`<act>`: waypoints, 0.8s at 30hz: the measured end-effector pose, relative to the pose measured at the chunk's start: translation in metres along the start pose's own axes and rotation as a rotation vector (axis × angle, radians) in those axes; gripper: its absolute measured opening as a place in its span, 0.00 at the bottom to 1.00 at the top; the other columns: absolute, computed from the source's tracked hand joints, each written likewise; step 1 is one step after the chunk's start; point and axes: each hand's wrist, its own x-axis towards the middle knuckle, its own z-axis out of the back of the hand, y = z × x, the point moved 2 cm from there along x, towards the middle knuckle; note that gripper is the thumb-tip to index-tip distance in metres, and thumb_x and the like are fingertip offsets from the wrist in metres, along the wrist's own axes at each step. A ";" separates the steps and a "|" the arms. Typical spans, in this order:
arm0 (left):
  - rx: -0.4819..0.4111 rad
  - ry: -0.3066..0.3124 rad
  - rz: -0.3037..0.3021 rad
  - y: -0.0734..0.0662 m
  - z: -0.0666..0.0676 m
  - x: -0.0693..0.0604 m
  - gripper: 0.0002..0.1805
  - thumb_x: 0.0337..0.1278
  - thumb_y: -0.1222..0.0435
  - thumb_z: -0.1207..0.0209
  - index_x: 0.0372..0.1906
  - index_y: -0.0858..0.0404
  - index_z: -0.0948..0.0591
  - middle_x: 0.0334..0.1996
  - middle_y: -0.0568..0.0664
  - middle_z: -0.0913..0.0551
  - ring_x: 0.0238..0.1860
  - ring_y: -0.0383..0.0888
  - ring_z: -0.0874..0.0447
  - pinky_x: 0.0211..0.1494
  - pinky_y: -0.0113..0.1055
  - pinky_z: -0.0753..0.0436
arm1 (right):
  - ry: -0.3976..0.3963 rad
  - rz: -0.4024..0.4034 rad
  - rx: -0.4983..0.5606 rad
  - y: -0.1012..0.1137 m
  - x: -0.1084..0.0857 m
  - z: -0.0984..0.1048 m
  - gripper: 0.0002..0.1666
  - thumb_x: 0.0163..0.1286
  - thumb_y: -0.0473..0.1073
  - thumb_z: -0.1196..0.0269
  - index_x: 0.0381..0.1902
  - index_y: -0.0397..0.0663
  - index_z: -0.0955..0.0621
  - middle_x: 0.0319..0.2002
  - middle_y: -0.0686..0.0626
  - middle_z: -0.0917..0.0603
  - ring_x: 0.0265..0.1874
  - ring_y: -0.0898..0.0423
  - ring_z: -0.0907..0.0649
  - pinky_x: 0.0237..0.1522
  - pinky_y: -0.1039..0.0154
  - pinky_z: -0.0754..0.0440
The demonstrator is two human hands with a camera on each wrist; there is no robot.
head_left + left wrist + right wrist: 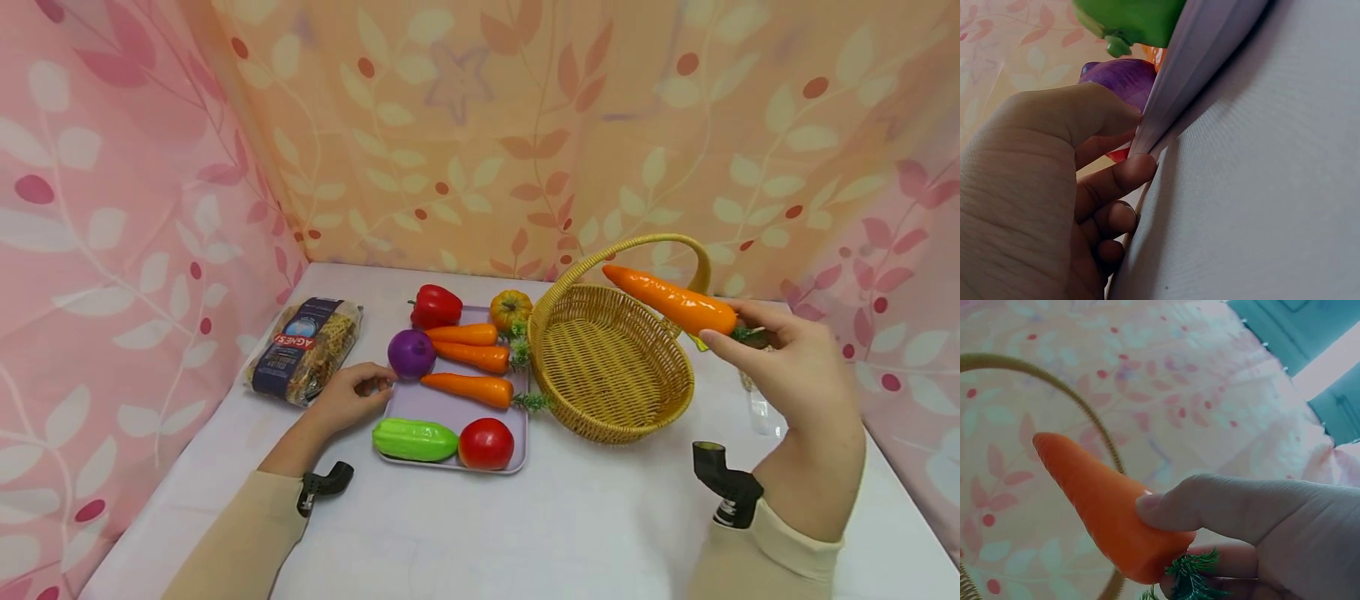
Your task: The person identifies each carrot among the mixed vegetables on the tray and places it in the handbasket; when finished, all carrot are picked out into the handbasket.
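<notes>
Orange carrot [667,300]: glossy, tapered, w/ green tuft [1194,575] at thick end. Held up in R hand [806,375], thumb on its side; tilted, narrow tip up & L, away from R palm, thick end at R fingers. Lilac tray [408,408]: shallow, approx. rect., rounded corners, raised rim; just R of L hand [352,400], its L edge btwn L thumb & index.

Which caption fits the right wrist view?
Right hand pinching a tapered orange carrot in front of an arched golden wicker handle.
</notes>
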 end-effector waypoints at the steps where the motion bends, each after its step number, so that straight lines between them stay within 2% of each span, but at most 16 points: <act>1: -0.001 0.001 0.007 0.000 0.000 0.000 0.11 0.61 0.66 0.31 0.48 0.57 0.12 0.34 0.43 0.18 0.34 0.44 0.26 0.37 0.35 0.27 | 0.009 -0.002 -0.016 -0.002 0.004 -0.005 0.34 0.66 0.55 0.28 0.67 0.49 0.19 0.43 0.55 0.17 0.37 0.59 0.22 0.35 0.73 0.26; 4: -0.005 0.008 0.026 0.000 0.000 0.000 0.11 0.61 0.66 0.31 0.49 0.56 0.12 0.35 0.43 0.18 0.34 0.46 0.26 0.37 0.35 0.27 | 0.040 -0.008 -0.050 -0.005 0.017 -0.020 0.36 0.67 0.58 0.29 0.66 0.45 0.19 0.48 0.45 0.17 0.39 0.55 0.22 0.36 0.70 0.25; 8: -0.006 0.014 0.040 0.001 0.000 0.000 0.11 0.62 0.65 0.31 0.49 0.55 0.12 0.35 0.43 0.18 0.35 0.47 0.25 0.38 0.36 0.26 | 0.114 -0.047 -0.094 -0.007 0.032 -0.043 0.43 0.67 0.65 0.32 0.67 0.39 0.22 0.52 0.35 0.18 0.45 0.45 0.21 0.41 0.59 0.26; 12: -0.012 0.014 0.035 0.002 0.000 0.001 0.11 0.62 0.65 0.31 0.49 0.56 0.12 0.36 0.43 0.17 0.36 0.47 0.25 0.39 0.36 0.26 | 0.196 -0.094 -0.132 -0.012 0.043 -0.064 0.49 0.65 0.70 0.34 0.69 0.38 0.24 0.53 0.33 0.18 0.48 0.39 0.21 0.43 0.51 0.25; 17: -0.013 0.014 0.039 0.002 0.000 0.000 0.11 0.62 0.65 0.31 0.49 0.55 0.12 0.36 0.43 0.18 0.36 0.47 0.25 0.39 0.36 0.26 | 0.245 -0.121 -0.144 -0.023 0.052 -0.084 0.49 0.66 0.68 0.33 0.69 0.34 0.26 0.55 0.31 0.18 0.51 0.37 0.21 0.50 0.43 0.24; 20: -0.007 0.017 0.039 0.001 0.000 0.000 0.12 0.62 0.65 0.31 0.50 0.55 0.12 0.36 0.43 0.18 0.36 0.46 0.25 0.39 0.36 0.26 | 0.257 -0.138 -0.160 -0.029 0.054 -0.093 0.47 0.67 0.64 0.32 0.67 0.31 0.25 0.55 0.30 0.18 0.51 0.37 0.22 0.51 0.42 0.24; 24: -0.006 0.018 0.037 0.001 0.000 0.000 0.12 0.62 0.65 0.31 0.50 0.56 0.12 0.36 0.43 0.18 0.36 0.46 0.25 0.39 0.36 0.26 | 0.270 -0.155 -0.195 -0.034 0.056 -0.103 0.41 0.67 0.60 0.32 0.62 0.30 0.21 0.52 0.31 0.18 0.46 0.38 0.22 0.47 0.44 0.24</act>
